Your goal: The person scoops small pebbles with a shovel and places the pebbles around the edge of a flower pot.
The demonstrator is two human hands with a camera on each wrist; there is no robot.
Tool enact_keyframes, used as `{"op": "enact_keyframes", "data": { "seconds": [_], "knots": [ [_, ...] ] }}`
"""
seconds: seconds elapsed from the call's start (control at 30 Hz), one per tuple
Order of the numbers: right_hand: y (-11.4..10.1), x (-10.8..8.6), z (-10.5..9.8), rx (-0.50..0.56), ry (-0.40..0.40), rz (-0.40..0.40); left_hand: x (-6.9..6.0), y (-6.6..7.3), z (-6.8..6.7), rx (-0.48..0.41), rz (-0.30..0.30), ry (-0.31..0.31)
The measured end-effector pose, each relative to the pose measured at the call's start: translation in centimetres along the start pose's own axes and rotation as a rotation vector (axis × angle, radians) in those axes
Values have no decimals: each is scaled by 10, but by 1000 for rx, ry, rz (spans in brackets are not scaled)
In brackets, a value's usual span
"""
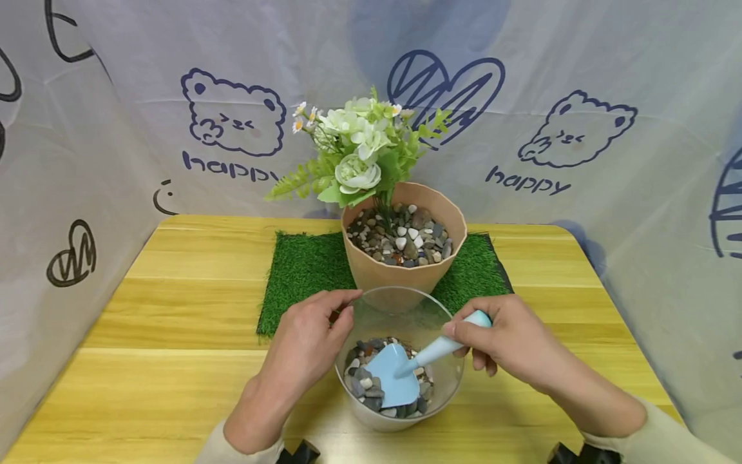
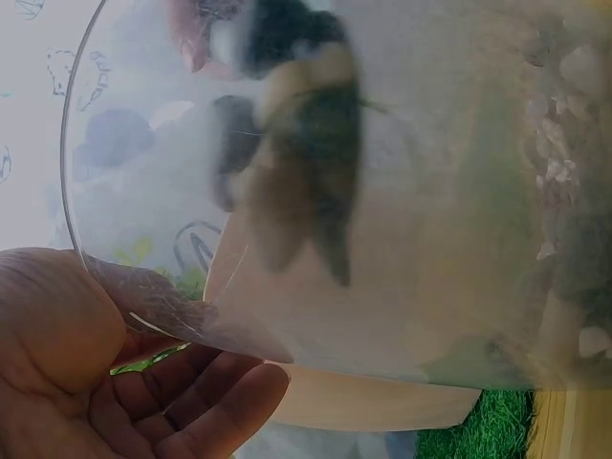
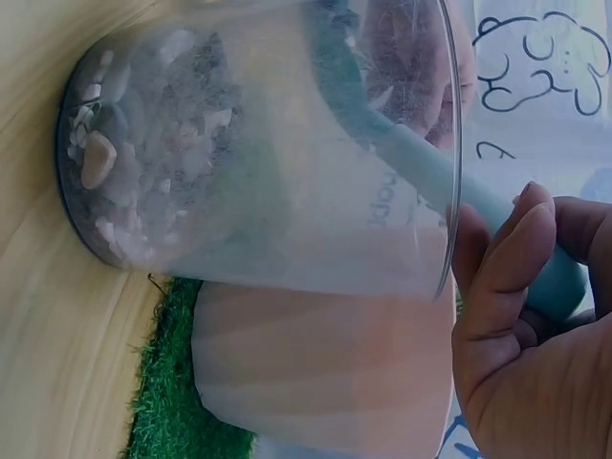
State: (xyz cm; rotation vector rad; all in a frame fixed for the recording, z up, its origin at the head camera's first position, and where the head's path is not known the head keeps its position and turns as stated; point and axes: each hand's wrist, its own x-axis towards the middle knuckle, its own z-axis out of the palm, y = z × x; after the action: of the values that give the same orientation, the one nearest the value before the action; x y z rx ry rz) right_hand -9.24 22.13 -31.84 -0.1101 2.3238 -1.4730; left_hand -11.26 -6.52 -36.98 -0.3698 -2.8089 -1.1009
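Observation:
My right hand (image 1: pixel 510 338) grips the handle of a light blue toy shovel (image 1: pixel 397 380). Its blade is tilted down over pebbles (image 1: pixel 371 386) inside a clear plastic bucket (image 1: pixel 400 299). At the bucket's left rim, my left hand (image 1: pixel 310 332) holds the edge between thumb and fingers. The left wrist view has this hand (image 2: pixel 191 382) at the rim, with blurred dark shapes seen through the wall. In the right wrist view, fingers wrap the shovel handle (image 3: pixel 488 201) just outside the rim. Pebbles also show through the bucket's lower wall.
Behind the bucket, a tan flowerpot (image 1: pixel 400 277) with pebbles and pale artificial flowers (image 1: pixel 359 148) stands on a green turf mat (image 1: pixel 304 264). All of it rests on a yellow wooden table (image 1: pixel 191 309). A white curtain (image 1: pixel 324 38) with drawn bears hangs behind.

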Motion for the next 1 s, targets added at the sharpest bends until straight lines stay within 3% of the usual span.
{"op": "enact_keyframes", "data": {
  "seconds": [0.5, 0.77, 1.0],
  "knots": [
    [12, -4, -9, 122, -2, -33, 0, 0, 0, -3, 3, 0],
    [14, -5, -11, 134, 61, -6, 1, 0, 0, 2, 15, 2],
    [16, -7, -13, 114, 73, -33, 3, -1, -2, 20, 48, -3]
  ]
}}
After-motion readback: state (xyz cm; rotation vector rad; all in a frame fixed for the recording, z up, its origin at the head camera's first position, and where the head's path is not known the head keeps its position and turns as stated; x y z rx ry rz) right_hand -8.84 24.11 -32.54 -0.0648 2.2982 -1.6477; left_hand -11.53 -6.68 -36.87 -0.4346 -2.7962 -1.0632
